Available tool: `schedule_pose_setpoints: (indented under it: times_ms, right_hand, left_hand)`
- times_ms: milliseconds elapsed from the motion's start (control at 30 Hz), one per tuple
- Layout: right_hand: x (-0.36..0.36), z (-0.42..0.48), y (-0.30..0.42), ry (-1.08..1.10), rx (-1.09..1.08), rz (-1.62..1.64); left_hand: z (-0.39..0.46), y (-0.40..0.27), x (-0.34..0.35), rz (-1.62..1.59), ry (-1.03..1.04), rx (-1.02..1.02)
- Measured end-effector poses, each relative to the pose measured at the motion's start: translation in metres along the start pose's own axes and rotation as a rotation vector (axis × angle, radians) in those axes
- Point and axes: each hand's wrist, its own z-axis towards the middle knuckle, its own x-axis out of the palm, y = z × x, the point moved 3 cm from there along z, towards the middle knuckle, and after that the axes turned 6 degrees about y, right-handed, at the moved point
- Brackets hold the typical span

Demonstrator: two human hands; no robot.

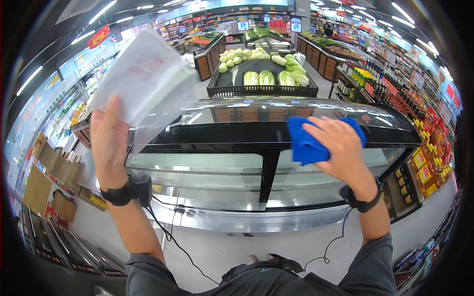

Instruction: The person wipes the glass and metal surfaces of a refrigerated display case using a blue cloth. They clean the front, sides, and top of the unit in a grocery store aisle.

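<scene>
My left hand (109,137) is raised at the left and grips a sheaf of thin, whitish plastic bags (148,81) with faint red print. The bags are blurred and tilt up to the right, above the left end of a display case. Under my right hand (339,144) is a folded blue cloth (305,142), against the case's black top ledge (222,134). The case has a curved glass top (259,109) and two rear glass panes (211,177) split by a black upright (269,177). Pale shelves show through the glass.
Beyond the case stands a black produce bin (259,91) with Chinese cabbages (266,78). Oil bottles (426,177) and jars (405,187) line the right. Cardboard boxes (39,185) stand at the left. Black cables (185,251) hang from my wrist devices.
</scene>
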Motion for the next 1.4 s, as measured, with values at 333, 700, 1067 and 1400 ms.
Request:
schedule_pose_setpoints:
  times_ms: [333,700,1067,1400]
  right_hand:
    - [-0.042,-0.088,-0.107,0.076,0.205,-0.103]
    - [-0.048,-0.095,-0.11,0.072,0.189,-0.135]
    - [-0.036,-0.061,-0.078,0.125,0.253,-0.108]
    - [-0.001,0.026,0.018,0.188,0.226,-0.082]
  left_hand:
    - [-0.146,-0.003,-0.062,-0.143,-0.234,-0.014]
    - [-0.176,0.005,-0.079,0.76,0.027,-0.123]
    - [-0.079,0.009,-0.127,0.522,0.475,-0.626]
    - [-0.048,0.02,-0.22,-0.012,0.276,-0.31]
